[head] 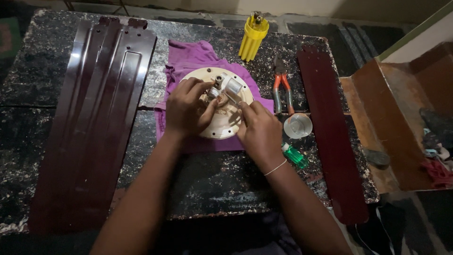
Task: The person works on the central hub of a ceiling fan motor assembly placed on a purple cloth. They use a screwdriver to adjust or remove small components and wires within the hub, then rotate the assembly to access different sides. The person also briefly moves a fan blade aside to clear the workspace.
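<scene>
Resting on a purple cloth (188, 59) at the middle of the worktop (56, 89), the cream ceiling-fan motor housing (222, 127) has both hands on it. The left hand (186, 111) pinches the metal shaft (218, 84), and the right hand (259, 130) is closed on a thin tool (232, 97). Beyond the housing stands a yellow screwdriver set (252, 38), with pliers (281, 87), a clear cup (297, 126) and a green bottle (295, 155) to its right; maroon fan blades (94, 123) flank it.

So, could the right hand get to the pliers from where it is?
Probably yes. The right hand is busy on the fan motor, but the pliers lie on the table just beyond it, with nothing in between.
</scene>
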